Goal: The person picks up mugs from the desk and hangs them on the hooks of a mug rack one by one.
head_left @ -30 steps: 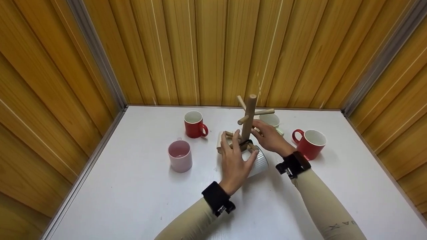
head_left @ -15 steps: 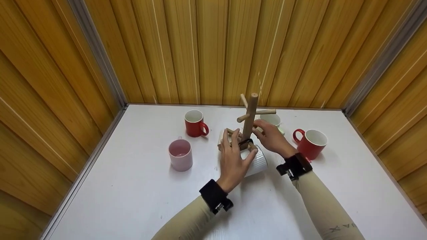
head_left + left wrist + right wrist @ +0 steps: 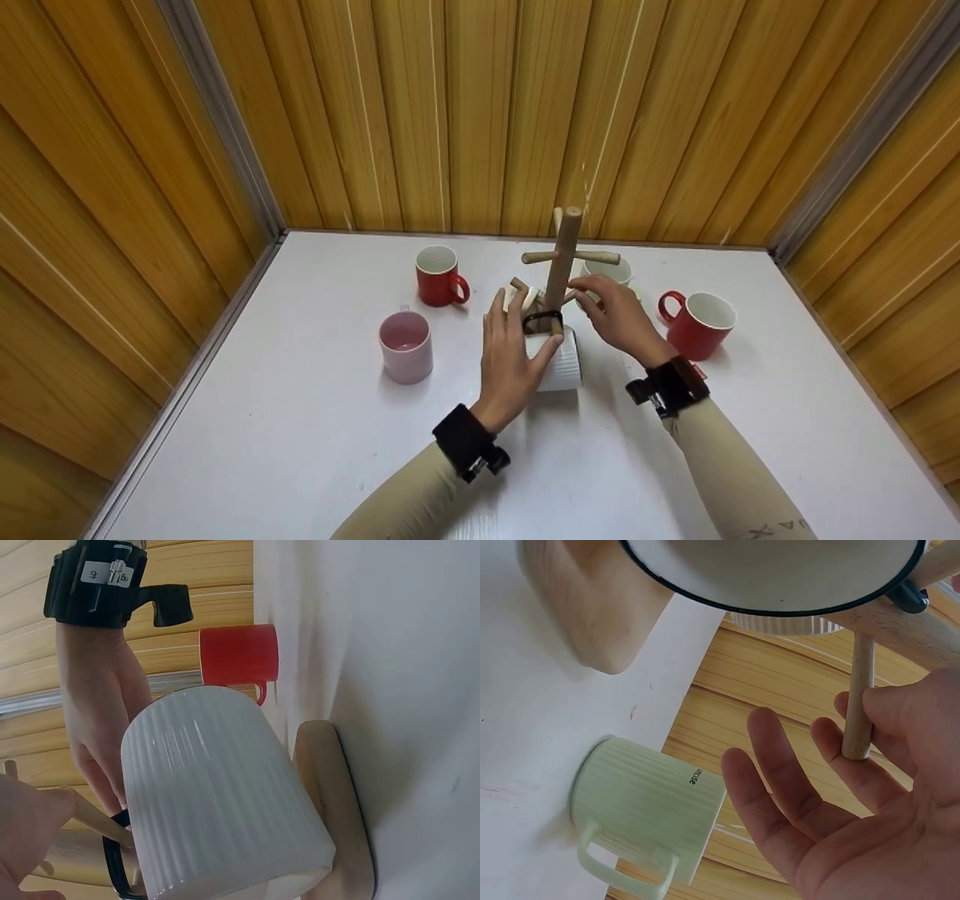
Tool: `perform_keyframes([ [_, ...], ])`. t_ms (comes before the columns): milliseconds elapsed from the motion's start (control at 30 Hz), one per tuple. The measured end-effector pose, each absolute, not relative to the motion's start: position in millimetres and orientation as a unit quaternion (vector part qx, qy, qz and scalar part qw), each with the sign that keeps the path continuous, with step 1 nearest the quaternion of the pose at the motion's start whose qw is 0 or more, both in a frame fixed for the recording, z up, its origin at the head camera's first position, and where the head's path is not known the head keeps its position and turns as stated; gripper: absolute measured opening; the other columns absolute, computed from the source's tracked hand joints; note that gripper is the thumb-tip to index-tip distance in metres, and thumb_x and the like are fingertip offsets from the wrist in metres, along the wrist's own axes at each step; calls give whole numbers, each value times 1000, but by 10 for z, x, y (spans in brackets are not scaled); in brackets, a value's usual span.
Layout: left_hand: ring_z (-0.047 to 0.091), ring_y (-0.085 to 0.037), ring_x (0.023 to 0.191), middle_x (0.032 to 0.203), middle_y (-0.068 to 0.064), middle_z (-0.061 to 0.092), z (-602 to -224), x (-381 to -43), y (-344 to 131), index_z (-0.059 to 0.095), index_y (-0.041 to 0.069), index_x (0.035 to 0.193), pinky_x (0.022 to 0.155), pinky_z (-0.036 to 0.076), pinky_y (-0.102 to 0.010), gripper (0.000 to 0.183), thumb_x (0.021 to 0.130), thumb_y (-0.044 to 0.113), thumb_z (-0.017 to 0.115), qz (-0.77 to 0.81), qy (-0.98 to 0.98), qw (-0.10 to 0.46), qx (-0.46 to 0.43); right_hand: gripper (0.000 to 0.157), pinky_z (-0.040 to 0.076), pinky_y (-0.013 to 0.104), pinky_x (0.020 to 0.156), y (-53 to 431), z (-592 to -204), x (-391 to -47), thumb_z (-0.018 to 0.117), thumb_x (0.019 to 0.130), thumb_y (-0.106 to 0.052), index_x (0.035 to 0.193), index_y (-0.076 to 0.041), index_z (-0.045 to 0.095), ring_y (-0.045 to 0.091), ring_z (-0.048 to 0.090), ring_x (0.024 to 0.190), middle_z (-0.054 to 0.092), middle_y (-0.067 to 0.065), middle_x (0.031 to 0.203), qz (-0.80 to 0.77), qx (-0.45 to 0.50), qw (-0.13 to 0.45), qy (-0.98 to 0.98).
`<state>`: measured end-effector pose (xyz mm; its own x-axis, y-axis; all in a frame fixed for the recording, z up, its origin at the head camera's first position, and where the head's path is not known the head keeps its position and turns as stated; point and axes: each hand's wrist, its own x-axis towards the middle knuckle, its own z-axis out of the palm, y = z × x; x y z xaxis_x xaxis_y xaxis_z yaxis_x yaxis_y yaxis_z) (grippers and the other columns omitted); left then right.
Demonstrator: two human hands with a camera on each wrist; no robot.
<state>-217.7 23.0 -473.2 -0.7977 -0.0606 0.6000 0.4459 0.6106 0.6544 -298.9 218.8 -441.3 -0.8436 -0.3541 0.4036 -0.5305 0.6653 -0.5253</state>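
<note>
A wooden mug tree (image 3: 562, 274) stands upright mid-table. On its lower front peg hangs a white ribbed mug (image 3: 559, 367) by its black handle (image 3: 116, 862), tilted. My left hand (image 3: 506, 360) is beside it, fingers fairly straight and spread, thumb touching the end of that peg. Partly hidden behind these fingers is another whitish mug (image 3: 521, 300) on the left peg. My right hand (image 3: 619, 319) pinches a lower right wooden peg (image 3: 859, 697) between thumb and fingers, its other fingers loosely extended. The ribbed mug's dark-rimmed mouth faces the right wrist camera.
A red mug (image 3: 436, 281) stands back left and a pink mug (image 3: 406, 352) in front of it. A pale green mug (image 3: 645, 806) stands behind the tree, near my right hand. Another red mug (image 3: 701, 326) is at the right. Wood-look walls (image 3: 480, 112) enclose the white table (image 3: 315, 420).
The mug tree has turned clockwise as seen from above, its front pegs and the ribbed mug swinging left. My left hand has shifted slightly left with them; the right hand keeps its pinch.
</note>
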Motion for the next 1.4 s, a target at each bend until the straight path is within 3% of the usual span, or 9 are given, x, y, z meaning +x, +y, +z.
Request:
perform_keyframes([
  [167, 38, -37, 144, 155, -25, 39, -4730, -2183, 188, 46, 8, 150, 116, 35, -54, 76, 89, 39, 81, -416, -849, 306, -113, 24, 55, 48, 77, 2247, -4418, -2920, 63, 102, -9, 125, -6, 71, 29, 67, 86, 70, 13, 117, 310, 229, 159, -909],
  [333, 40, -38, 143, 154, -26, 40, -4723, -2208, 137, 48, 8, 147, 115, 36, -53, 71, 90, 38, 79, -423, -845, 312, -99, 23, 55, 49, 79, 2302, -4394, -2841, 64, 101, -8, 123, -7, 72, 29, 68, 87, 72, 13, 116, 311, 210, 170, -911],
  [567, 47, -37, 135, 148, -23, 49, -4746, -2288, 50, 59, 7, 133, 111, 41, -51, 51, 92, 32, 77, -439, -839, 313, -71, 20, 56, 44, 71, 2367, -4393, -2702, 65, 100, -7, 118, -6, 74, 24, 67, 79, 75, 12, 108, 312, 208, 184, -909],
  [933, 64, -29, 106, 110, -9, 69, -4704, -2387, -139, 68, 11, 105, 86, 54, -47, 21, 94, 28, 75, -435, -845, 309, -52, 20, 57, 40, 69, 2301, -4408, -2375, 69, 98, -7, 117, -5, 75, 18, 66, 75, 76, 9, 104, 306, 221, 178, -909],
  [1400, 68, -30, 102, 106, -3, 76, -4631, -2571, -294, 76, 13, 102, 86, 54, -49, 11, 94, 20, 75, -424, -848, 312, -54, 28, 60, 36, 70, 1994, -4517, -2137, 69, 96, -2, 124, -3, 72, 17, 71, 85, 77, 10, 107, 323, 249, 211, -888],
])
